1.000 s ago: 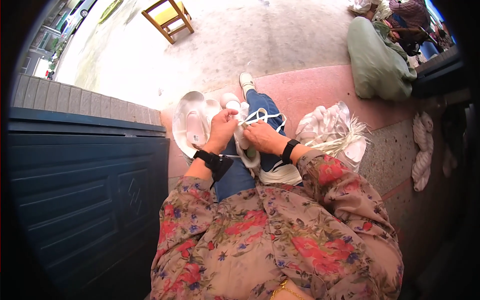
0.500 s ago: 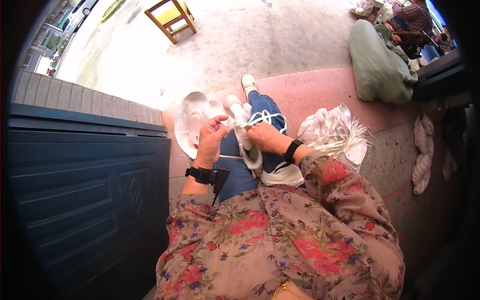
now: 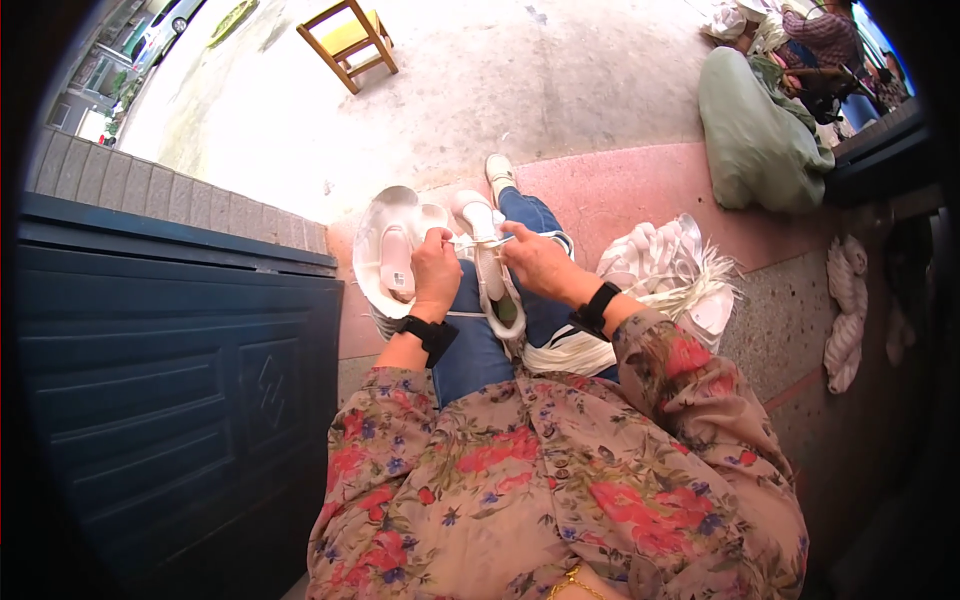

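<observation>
Head: right hand (image 3: 540,266) beside shoe (image 3: 488,272) edge

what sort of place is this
Probably a doorway onto outdoor paved ground, seemingly used as an informal work spot: a dark blue panelled door stands at the left, a car shows at the upper left, and a white shoe is in front of the person.

Glaring daylight on the washed-out pavement (image 3: 265,125), deep shadow over the blue door (image 3: 150,440), fisheye curvature and black corners.
</observation>
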Demonstrator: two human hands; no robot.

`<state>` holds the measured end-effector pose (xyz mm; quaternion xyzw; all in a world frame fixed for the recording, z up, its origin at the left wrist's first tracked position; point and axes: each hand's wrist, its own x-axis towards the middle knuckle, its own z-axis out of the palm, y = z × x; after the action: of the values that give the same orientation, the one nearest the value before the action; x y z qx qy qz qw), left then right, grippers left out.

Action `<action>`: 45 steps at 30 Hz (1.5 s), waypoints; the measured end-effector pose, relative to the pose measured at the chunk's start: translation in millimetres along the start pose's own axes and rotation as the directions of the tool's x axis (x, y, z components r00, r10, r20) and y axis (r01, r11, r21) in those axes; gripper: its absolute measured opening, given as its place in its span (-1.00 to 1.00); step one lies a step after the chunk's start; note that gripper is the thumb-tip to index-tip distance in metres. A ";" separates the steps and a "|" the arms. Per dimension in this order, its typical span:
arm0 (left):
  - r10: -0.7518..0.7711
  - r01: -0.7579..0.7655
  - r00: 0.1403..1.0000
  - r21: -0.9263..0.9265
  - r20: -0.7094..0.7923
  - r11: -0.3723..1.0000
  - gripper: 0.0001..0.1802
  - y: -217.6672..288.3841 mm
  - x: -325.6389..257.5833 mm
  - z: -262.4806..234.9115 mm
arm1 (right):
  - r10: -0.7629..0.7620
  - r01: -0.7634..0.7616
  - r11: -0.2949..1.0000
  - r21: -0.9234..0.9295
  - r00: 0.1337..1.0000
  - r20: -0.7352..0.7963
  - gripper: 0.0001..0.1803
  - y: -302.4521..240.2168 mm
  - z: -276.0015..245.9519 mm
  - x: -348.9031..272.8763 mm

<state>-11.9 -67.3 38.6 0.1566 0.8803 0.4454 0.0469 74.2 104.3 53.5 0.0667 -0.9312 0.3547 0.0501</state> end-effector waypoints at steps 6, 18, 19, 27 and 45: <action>-0.210 0.205 0.978 -0.172 -0.014 0.964 -0.83 19.7 -3.9 4.0 | 0.060 -0.055 0.998 -0.031 0.983 0.176 -0.82 17.0 -7.6 19.8; -0.337 0.328 0.941 -0.333 0.034 0.884 -0.77 27.8 -6.3 4.4 | -0.082 0.108 0.987 -0.118 0.976 0.202 -0.84 5.3 5.8 15.6; -0.320 0.313 0.947 -0.329 0.034 0.891 -0.76 27.2 -6.7 4.3 | -0.092 0.116 0.986 -0.123 0.979 0.183 -0.84 3.9 6.9 16.4; -0.364 0.367 0.928 -0.347 0.076 0.863 -0.78 22.0 -8.2 3.7 | 0.025 0.006 0.995 -0.102 0.953 0.302 -0.84 -14.4 9.9 19.7; -0.308 0.352 0.931 -0.259 0.196 0.899 -0.38 34.6 18.8 8.4 | -0.245 0.170 0.965 0.199 0.856 0.455 -0.89 -38.0 0.7 -60.5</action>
<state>-19.8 -35.7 62.4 0.0295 0.8131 0.5420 0.2104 139.9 81.1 69.4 0.2556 -0.8725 0.3897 -0.1470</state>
